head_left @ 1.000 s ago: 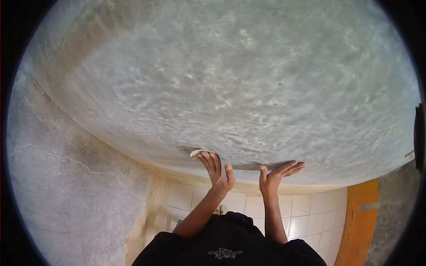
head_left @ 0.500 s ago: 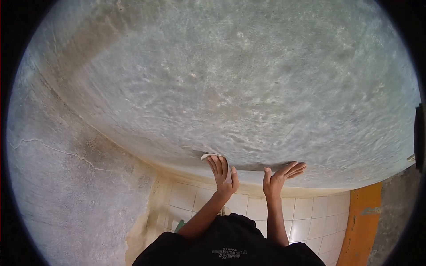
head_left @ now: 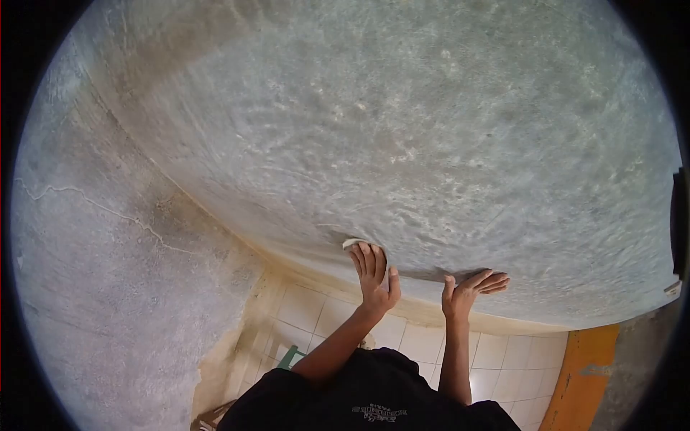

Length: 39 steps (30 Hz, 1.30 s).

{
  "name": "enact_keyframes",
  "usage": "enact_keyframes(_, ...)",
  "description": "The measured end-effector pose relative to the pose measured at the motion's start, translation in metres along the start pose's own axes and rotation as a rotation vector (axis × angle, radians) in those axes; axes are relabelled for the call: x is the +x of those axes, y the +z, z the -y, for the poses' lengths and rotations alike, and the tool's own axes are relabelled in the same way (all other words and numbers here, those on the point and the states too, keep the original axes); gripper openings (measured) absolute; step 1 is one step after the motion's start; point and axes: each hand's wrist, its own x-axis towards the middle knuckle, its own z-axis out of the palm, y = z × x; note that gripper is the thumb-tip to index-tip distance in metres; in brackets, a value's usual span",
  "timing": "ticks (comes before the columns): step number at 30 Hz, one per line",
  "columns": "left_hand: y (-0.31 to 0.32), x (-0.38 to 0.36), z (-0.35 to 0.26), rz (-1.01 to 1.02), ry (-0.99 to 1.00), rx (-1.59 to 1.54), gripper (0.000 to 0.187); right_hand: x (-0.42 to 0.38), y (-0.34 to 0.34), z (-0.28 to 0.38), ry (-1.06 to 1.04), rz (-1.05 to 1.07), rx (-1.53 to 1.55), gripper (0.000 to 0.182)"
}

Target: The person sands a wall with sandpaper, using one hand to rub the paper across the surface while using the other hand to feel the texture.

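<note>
Pale sheet (head_left: 352, 243) pokes past the fingertips of our left hand (head_left: 374, 282), against the wall (head_left: 431, 144); fingers extended, thumb apart, can't tell if it's pinched. Uneven finger pressure could let the sheet fold or slip. Right of that grip, our right hand (head_left: 462, 297) lies spread at the wall, palm contact and most of the sheet hidden.
</note>
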Motion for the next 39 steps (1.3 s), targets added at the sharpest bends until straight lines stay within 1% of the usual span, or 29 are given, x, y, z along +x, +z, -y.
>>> enact_keyframes(1,-0.003,0.010,-0.001,-0.024,-0.005,0.007,0.058,0.000,0.000,-0.001,-0.029,-0.009,0.002,0.094)
enact_keyframes(5,-0.010,0.035,-0.012,-0.098,-0.023,-0.019,0.059,-0.001,-0.002,-0.003,-0.031,0.009,0.039,0.092)
enact_keyframes(8,0.004,0.001,-0.011,0.012,-0.071,-0.049,0.060,-0.001,-0.001,-0.001,-0.025,0.001,0.038,0.091)
enact_keyframes(11,0.002,-0.004,-0.006,0.095,-0.047,0.014,0.061,0.000,-0.002,0.000,-0.021,0.003,0.026,0.091)
enact_keyframes(12,0.002,0.001,-0.005,0.060,-0.018,0.003,0.061,-0.001,-0.002,-0.001,-0.023,0.006,0.030,0.091)
enact_keyframes(15,0.000,0.011,-0.016,0.018,-0.075,-0.050,0.061,-0.002,0.000,-0.001,-0.015,0.002,0.047,0.092)
enact_keyframes(20,0.005,0.004,-0.007,0.021,-0.010,-0.006,0.061,-0.001,0.001,0.001,-0.003,-0.030,0.055,0.090)
enact_keyframes(24,0.002,0.006,-0.005,0.020,-0.026,-0.031,0.062,-0.007,0.001,-0.002,0.024,0.004,0.125,0.088)
enact_keyframes(27,0.014,-0.017,0.006,0.053,0.052,0.005,0.064,-0.005,0.002,-0.002,0.030,-0.007,0.123,0.088)
enact_keyframes(31,0.013,-0.004,0.008,-0.031,0.114,-0.056,0.065,-0.003,0.002,-0.001,0.017,-0.017,0.104,0.088)
enact_keyframes(33,0.007,0.014,-0.007,-0.089,0.112,-0.100,0.064,-0.003,0.001,0.003,0.019,-0.031,0.095,0.088)
enact_keyframes(36,0.014,-0.009,-0.019,-0.018,-0.020,-0.254,0.061,0.001,0.000,0.008,0.010,-0.047,0.102,0.088)
enact_keyframes(38,0.014,-0.014,-0.021,-0.007,-0.174,-0.387,0.054,0.000,-0.001,0.003,-0.012,-0.038,0.109,0.089)
enact_keyframes(39,0.017,-0.021,-0.017,0.064,-0.283,-0.383,0.053,0.002,0.001,0.002,-0.012,-0.040,0.108,0.089)
